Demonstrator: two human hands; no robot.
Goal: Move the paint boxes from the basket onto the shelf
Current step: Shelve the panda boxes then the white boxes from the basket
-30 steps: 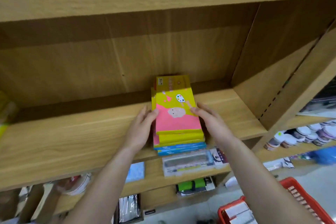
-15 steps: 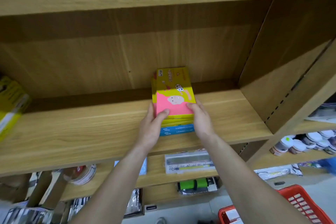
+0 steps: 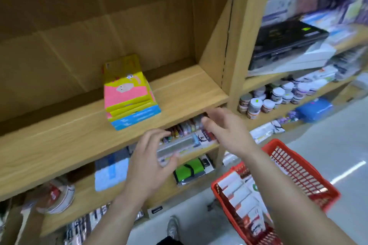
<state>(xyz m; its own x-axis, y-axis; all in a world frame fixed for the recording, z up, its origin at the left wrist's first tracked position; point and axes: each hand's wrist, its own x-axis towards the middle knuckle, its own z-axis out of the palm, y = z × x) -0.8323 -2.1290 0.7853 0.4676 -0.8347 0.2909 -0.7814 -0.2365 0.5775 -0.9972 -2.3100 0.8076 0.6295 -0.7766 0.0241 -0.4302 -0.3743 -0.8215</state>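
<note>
Wooden shelf (image 3: 179,93) holds a stack of paint boxes (image 3: 129,95); more wait in the red basket (image 3: 298,167) on the floor.
Left hand (image 3: 147,167) and right hand (image 3: 227,131) hover empty, fingers apart; reach down, grip several boxes squarely.

Left hand (image 3: 148,162): empty, fingers loosely spread and curled, forearm running in from 7 o'clock.
Right hand (image 3: 226,128): empty, fingers half-curled, at 2 o'clock of left, forearm from 5 o'clock.
</note>
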